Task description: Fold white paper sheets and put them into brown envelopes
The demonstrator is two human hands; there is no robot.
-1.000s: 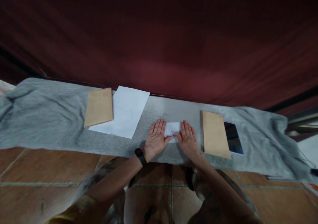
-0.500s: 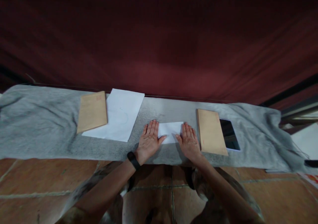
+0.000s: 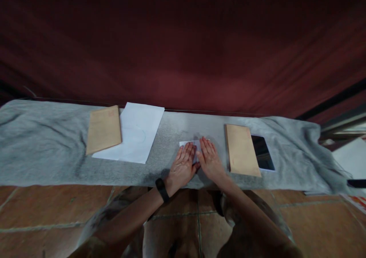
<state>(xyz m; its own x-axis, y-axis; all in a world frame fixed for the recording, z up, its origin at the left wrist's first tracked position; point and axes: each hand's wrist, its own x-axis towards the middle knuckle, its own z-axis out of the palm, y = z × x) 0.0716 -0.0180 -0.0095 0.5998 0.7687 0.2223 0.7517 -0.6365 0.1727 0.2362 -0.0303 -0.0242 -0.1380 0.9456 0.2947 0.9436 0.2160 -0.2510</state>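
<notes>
My left hand [image 3: 183,166] and my right hand [image 3: 209,160] lie flat, side by side and almost touching, with fingers stretched out on a small folded white paper [image 3: 186,144]. Only the paper's far left corner shows past my fingertips; the remainder is hidden under my palms. The paper rests on a grey cloth [image 3: 48,143] that covers a long low surface. A black band [image 3: 161,189] is on my left wrist.
To the left lie a brown envelope [image 3: 103,129] and a white sheet [image 3: 137,132], overlapping. To the right a second brown envelope [image 3: 241,149] lies beside a dark tablet [image 3: 262,153]. A dark red curtain [image 3: 183,48] hangs behind. Tiled floor [image 3: 42,208] is in front.
Both hands have slid inward from the paper's two ends to its middle, so they now cover most of it. The view shifted slightly.
</notes>
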